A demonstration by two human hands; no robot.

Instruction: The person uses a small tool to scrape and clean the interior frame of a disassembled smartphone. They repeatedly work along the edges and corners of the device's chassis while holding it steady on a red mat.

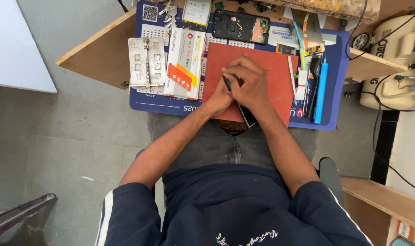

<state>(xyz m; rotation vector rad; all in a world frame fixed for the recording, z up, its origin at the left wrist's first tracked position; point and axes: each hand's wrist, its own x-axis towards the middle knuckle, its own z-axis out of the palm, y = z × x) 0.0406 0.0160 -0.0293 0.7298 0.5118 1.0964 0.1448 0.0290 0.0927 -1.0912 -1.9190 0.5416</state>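
I am seated at a small wooden desk (95,52), looking straight down past my dark blue top and grey trousers. Bare grey floor lies open to my left; to my right a cream machine (396,59) with black cables crowds the desk edge.

A blue work mat (168,105) covers most of the desk, its near edge overhanging toward my lap. On it, in the middle, lies a red rubber pad (280,75), whose near edge reaches almost to the mat's near edge. The pad's far half and right strip are bare.

Left of the pad rests a white and orange carton (185,64), touching the pad's left edge, and beyond that a metal clamping jig (146,63). At the far edge sits an opened phone body (240,26), insides showing. Right of the pad, a row of slim tools lies side by side, among them a blue-handled tool (321,89).

My hands meet at the pad's near left part. My left hand (220,96) and right hand (248,82) are both closed together around a dark phone (247,115), whose lower corner pokes out beneath my right wrist at the pad's near edge. A thin black tool (227,82) stands between my fingers; which hand pinches it I cannot tell.
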